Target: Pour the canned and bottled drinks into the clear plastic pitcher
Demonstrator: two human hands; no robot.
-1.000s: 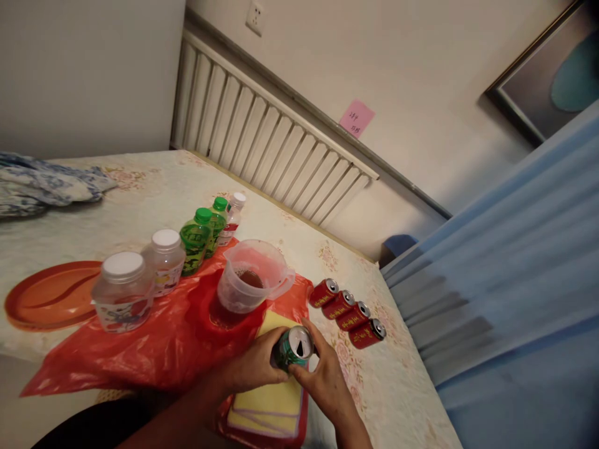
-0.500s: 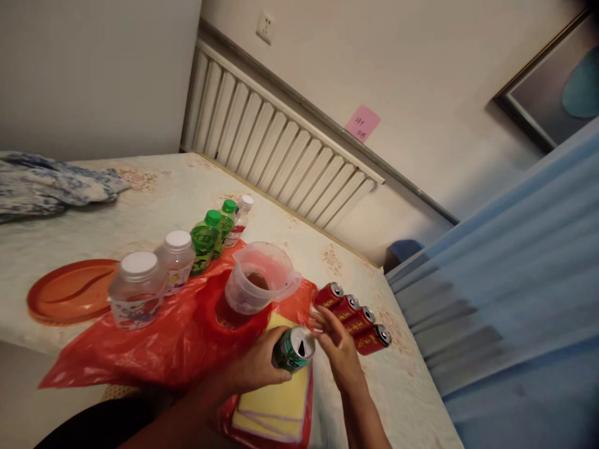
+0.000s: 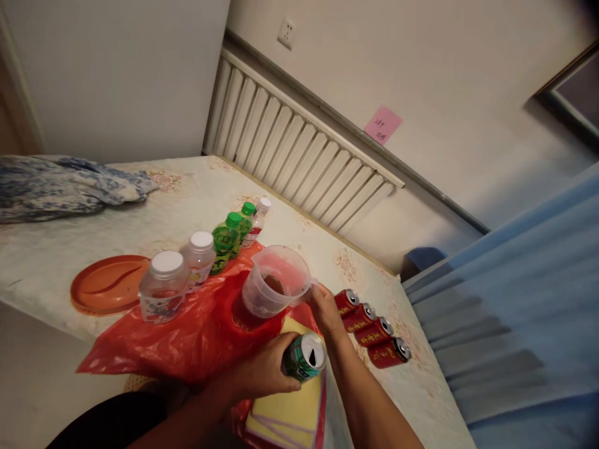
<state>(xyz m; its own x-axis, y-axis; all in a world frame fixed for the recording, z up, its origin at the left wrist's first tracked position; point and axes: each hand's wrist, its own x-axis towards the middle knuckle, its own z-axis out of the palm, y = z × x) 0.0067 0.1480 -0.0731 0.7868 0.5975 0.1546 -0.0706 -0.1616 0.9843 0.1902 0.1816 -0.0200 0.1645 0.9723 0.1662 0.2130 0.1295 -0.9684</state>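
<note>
My left hand (image 3: 264, 373) is wrapped round a green drink can (image 3: 304, 358) with an open top, held tilted above some yellow cloths (image 3: 287, 408). My right hand (image 3: 324, 307) has closed on the handle of a clear plastic measuring jug (image 3: 266, 302). Brown liquid (image 3: 274, 284) shows inside the jug. Around and beneath the jug is something red, and a red plastic bag (image 3: 154, 349) spreads over the table. Close to my right wrist, several red drink cans (image 3: 374, 330) stand in a row.
Left of the jug stand two clear white-lidded jars (image 3: 163, 296), two green bottles (image 3: 226, 240) and a white-capped bottle (image 3: 258, 224). An orange plastic lid (image 3: 105, 287) lies near the table's left edge. Patterned fabric (image 3: 70, 187) is bunched farther back. A radiator (image 3: 299, 143) borders the far side.
My right hand has moved from beside the green can to the jug's handle and closed on it. The left hand still holds the can. The view has shifted left.
</note>
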